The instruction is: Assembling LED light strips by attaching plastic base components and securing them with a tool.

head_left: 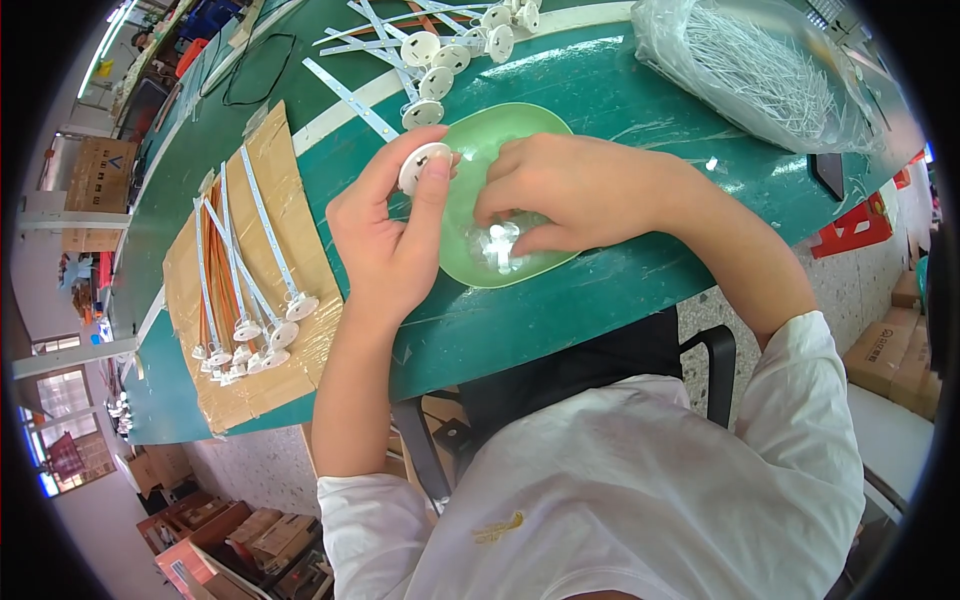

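The left hand [385, 235] is clamped on a white round disc [422, 165], thumb and forefinger pinching its rim so that it stands on edge just above the left rim of a green bowl [520, 125]. The right hand [560, 190] is down inside that bowl, its fingertips closed together on small white parts [500, 243] lying at the bottom (whether they grip one piece or merely touch the heap cannot be told). So the small parts lie below and to the right of the held disc, with the right hand much nearer to them and the bowl between the two hands.

On the green surface [640, 90], more white discs [440, 60] with flat strips lie beyond the bowl. Finished strip pieces [245, 300] rest on a cardboard sheet [290, 180] to the left, and a clear bag of thin white rods [750, 70] sits far right.
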The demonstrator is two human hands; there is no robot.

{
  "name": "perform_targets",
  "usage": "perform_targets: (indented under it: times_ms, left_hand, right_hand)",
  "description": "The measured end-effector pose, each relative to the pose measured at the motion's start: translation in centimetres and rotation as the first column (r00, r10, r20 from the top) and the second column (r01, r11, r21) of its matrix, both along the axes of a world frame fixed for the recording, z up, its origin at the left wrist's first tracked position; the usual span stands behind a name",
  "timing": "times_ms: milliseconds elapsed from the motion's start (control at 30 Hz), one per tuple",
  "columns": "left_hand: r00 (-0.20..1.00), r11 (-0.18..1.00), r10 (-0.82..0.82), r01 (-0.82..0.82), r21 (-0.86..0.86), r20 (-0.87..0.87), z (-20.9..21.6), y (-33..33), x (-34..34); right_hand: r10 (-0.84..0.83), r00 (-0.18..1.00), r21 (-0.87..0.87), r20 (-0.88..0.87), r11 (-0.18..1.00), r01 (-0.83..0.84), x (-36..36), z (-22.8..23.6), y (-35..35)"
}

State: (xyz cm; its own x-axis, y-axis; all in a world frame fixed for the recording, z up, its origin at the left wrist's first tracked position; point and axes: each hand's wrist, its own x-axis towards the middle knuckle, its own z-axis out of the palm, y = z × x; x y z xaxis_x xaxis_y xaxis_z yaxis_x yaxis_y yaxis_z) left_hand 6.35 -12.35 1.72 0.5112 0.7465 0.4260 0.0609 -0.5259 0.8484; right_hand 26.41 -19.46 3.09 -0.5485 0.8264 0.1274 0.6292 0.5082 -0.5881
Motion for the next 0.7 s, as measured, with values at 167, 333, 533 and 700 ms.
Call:
perform_targets:
  times_ms: [167,333,533,700]
  left_hand:
    - [1.000,1.000,0.004,-0.004,0.003,-0.010,0.0,0.0,0.0]
    - [1.000,1.000,0.002,-0.002,0.009,0.002,0.1,0.0,0.0]
    - [0.999,0.998,0.030,-0.028,0.054,-0.022,0.4,-0.1,-0.1]
    - [1.000,0.984,0.009,-0.005,0.180,-0.023,-0.2,0.0,0.1]
  right_hand:
    - [-0.036,0.997,-0.034,-0.066,0.999,0.033,0.1,0.3,0.4]
    - [-0.073,0.977,-0.020,-0.201,0.997,0.071,0.3,0.5,0.5]
    - [-0.136,0.915,0.179,-0.381,0.960,0.217,0.3,0.4,0.8]
    - [-0.284,0.822,0.048,-0.494,0.935,0.352,0.0,0.9,0.7]
